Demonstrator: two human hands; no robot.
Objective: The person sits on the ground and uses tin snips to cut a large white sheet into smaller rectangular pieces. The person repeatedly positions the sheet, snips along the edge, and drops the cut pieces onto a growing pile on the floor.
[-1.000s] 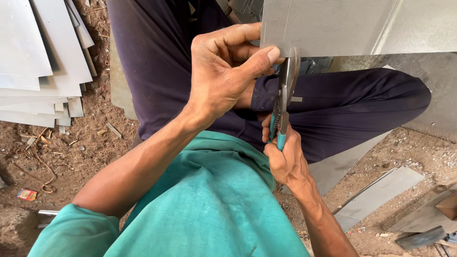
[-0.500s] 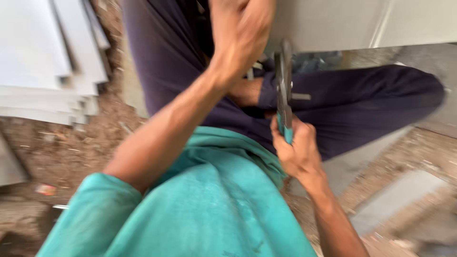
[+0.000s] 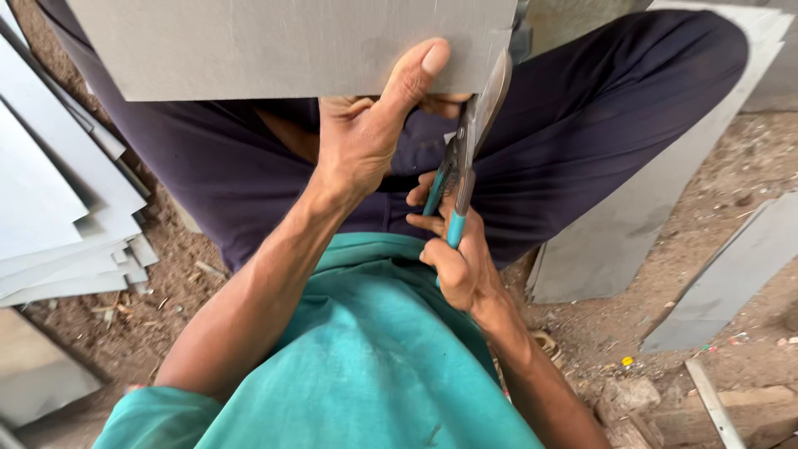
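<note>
Pinching the grey metal sheet, the left hand reaches forward; the right hand grips teal-handled snips.

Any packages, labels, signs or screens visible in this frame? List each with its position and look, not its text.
None in view: no package, label, sign or screen shows.
What is there: a plain grey metal sheet pinched by the left hand, teal-handled snips in the right hand, and a stack of bare grey sheets on the dirt at the left.
</note>
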